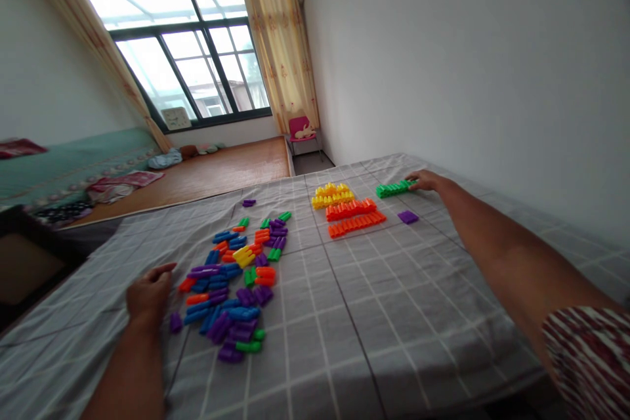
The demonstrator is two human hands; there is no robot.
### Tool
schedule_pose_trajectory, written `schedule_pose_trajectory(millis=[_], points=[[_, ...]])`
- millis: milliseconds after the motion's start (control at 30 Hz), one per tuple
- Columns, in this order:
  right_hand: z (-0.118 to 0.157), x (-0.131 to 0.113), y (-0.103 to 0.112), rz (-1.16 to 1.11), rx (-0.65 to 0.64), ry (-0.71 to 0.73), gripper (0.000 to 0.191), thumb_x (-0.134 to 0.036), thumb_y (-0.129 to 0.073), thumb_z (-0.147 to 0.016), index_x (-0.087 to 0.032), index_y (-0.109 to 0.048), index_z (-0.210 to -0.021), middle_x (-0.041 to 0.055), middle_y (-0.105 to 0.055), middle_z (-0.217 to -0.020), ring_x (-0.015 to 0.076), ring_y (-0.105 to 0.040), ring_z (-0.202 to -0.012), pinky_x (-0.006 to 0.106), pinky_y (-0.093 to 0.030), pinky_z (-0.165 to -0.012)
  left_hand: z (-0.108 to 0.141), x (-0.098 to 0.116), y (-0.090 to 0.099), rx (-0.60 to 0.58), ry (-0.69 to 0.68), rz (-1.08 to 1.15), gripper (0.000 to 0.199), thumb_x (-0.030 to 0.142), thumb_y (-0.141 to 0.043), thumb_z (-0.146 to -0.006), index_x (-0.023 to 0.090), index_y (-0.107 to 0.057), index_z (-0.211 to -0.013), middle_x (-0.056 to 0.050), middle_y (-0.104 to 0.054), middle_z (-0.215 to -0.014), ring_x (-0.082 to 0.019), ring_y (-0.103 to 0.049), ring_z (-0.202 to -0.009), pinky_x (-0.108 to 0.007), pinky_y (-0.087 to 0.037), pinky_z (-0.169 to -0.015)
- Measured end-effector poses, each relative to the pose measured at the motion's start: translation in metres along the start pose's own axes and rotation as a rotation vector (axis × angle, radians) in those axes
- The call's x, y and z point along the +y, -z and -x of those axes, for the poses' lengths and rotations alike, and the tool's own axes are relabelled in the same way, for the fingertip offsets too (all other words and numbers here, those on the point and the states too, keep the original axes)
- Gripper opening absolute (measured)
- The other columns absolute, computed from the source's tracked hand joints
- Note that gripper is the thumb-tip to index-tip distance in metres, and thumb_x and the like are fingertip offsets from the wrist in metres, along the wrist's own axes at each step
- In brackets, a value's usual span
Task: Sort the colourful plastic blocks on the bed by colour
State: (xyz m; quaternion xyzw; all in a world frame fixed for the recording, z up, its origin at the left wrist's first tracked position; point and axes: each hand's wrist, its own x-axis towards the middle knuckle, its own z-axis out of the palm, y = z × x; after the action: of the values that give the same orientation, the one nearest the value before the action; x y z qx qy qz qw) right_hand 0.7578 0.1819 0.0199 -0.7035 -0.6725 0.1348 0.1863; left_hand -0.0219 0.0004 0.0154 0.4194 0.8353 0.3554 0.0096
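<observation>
Out at the far right, my right hand point(424, 180) has its fingers closed on the right end of a row of joined green plastic building blocks point(392, 189) lying on the cloth. My left hand point(149, 293) is at the left edge of a loose pile of blue, purple, orange and green blocks point(209, 282). Its fingers are partly bent, with the index stretched toward the pile, and nothing shows in them. A single purple block point(176, 323) lies just beside that wrist. A yellow block point(243, 256) rests on top of the pile.
Left of the green row are joined yellow blocks point(333, 197) and two orange rows point(357, 224). A flat purple piece point(408, 217) lies nearer me. Everything rests on a grey checked cloth point(305, 348). A white wall point(467, 65) borders the right side; a pink chair point(301, 128) stands beyond.
</observation>
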Motion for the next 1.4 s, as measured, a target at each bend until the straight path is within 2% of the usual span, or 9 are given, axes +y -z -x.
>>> schedule_pose_trajectory(millis=[100, 267, 367, 567, 800, 933, 1033, 1233, 1400], points=[[0.000, 0.005, 0.000, -0.041, 0.005, -0.019, 0.055, -0.031, -0.081, -0.058, -0.018, -0.072, -0.110, 0.0122, -0.071, -0.110, 0.0282, -0.065, -0.097, 0.037, -0.050, -0.087, 0.002, 0.003, 0.001, -0.014, 0.026, -0.004, 0.045, 0.034, -0.051, -0.070, 0.020, -0.072, -0.107, 0.002, -0.055, -0.048, -0.017, -0.049, -0.045, -0.026, -0.034, -0.043], [-0.001, 0.023, 0.000, -0.138, -0.017, -0.036, 0.069, -0.016, -0.074, -0.060, -0.010, -0.061, -0.127, 0.0189, -0.064, -0.123, 0.0270, -0.065, -0.099, 0.032, -0.053, -0.079, 0.007, 0.010, 0.003, 0.008, 0.019, 0.004, 0.038, 0.032, -0.051, -0.072, 0.019, -0.073, -0.100, 0.000, -0.051, -0.043, -0.018, -0.047, -0.042, -0.027, -0.032, -0.042], [0.003, 0.029, 0.000, -0.134, 0.002, -0.069, 0.062, -0.013, -0.069, -0.062, -0.011, -0.064, -0.123, 0.0174, -0.067, -0.118, 0.0253, -0.066, -0.095, 0.029, -0.053, -0.074, 0.007, 0.010, 0.003, 0.020, 0.010, 0.020, 0.035, 0.031, -0.051, -0.072, 0.019, -0.074, -0.096, 0.000, -0.050, -0.041, -0.018, -0.046, -0.040, -0.028, -0.032, -0.042], [0.010, 0.034, -0.006, -0.042, 0.061, -0.094, 0.035, -0.018, -0.067, -0.065, -0.014, -0.075, -0.099, 0.0099, -0.074, -0.096, 0.0238, -0.068, -0.085, 0.029, -0.053, -0.070, 0.006, 0.007, 0.004, -0.016, 0.017, 0.009, 0.044, 0.036, -0.050, -0.070, 0.019, -0.073, -0.104, 0.002, -0.051, -0.044, -0.018, -0.047, -0.043, -0.027, -0.033, -0.042], [0.022, 0.042, -0.027, 0.028, 0.310, -0.157, 0.029, -0.022, -0.059, -0.073, -0.019, -0.075, -0.096, 0.0059, -0.075, -0.096, 0.0226, -0.068, -0.091, 0.027, -0.050, -0.076, 0.001, 0.002, 0.002, -0.016, -0.018, -0.057, 0.046, 0.037, -0.048, -0.069, 0.019, -0.073, -0.103, 0.000, -0.055, -0.048, -0.019, -0.051, -0.046, -0.027, -0.035, -0.045], [0.032, 0.038, -0.035, 0.035, 0.471, -0.192, 0.030, -0.025, -0.054, -0.076, -0.019, -0.074, -0.098, 0.0076, -0.074, -0.098, 0.0248, -0.067, -0.094, 0.032, -0.050, -0.078, 0.001, 0.005, 0.003, -0.016, -0.024, -0.050, 0.043, 0.037, -0.050, -0.069, 0.019, -0.073, -0.101, 0.000, -0.057, -0.051, -0.019, -0.053, -0.049, -0.026, -0.035, -0.046], [0.037, 0.033, -0.036, 0.060, 0.531, -0.175, 0.027, -0.028, -0.054, -0.077, -0.019, -0.073, -0.094, 0.0080, -0.073, -0.096, 0.0252, -0.066, -0.092, 0.034, -0.049, -0.079, 0.004, 0.009, 0.004, -0.024, 0.001, -0.055, 0.043, 0.036, -0.049, -0.070, 0.020, -0.073, -0.102, 0.001, -0.055, -0.049, -0.019, -0.051, -0.047, -0.026, -0.035, -0.045], [0.039, 0.028, -0.036, 0.069, 0.510, -0.045, 0.023, -0.025, -0.054, -0.077, -0.019, -0.071, -0.089, 0.0072, -0.073, -0.090, 0.0224, -0.066, -0.087, 0.032, -0.049, -0.079, 0.005, 0.010, 0.005, -0.042, 0.002, -0.075, 0.044, 0.037, -0.049, -0.070, 0.020, -0.073, -0.103, 0.001, -0.054, -0.046, -0.019, -0.050, -0.046, -0.026, -0.033, -0.044], [0.038, 0.032, -0.039, 0.070, 0.463, -0.051, 0.041, -0.015, -0.052, -0.074, -0.015, -0.067, -0.112, 0.0101, -0.070, -0.109, 0.0205, -0.066, -0.088, 0.030, -0.049, -0.083, 0.002, 0.007, 0.003, -0.026, -0.022, -0.055, 0.038, 0.035, -0.051, -0.070, 0.020, -0.074, -0.096, 0.001, -0.057, -0.049, -0.018, -0.051, -0.048, -0.025, -0.035, -0.046]])
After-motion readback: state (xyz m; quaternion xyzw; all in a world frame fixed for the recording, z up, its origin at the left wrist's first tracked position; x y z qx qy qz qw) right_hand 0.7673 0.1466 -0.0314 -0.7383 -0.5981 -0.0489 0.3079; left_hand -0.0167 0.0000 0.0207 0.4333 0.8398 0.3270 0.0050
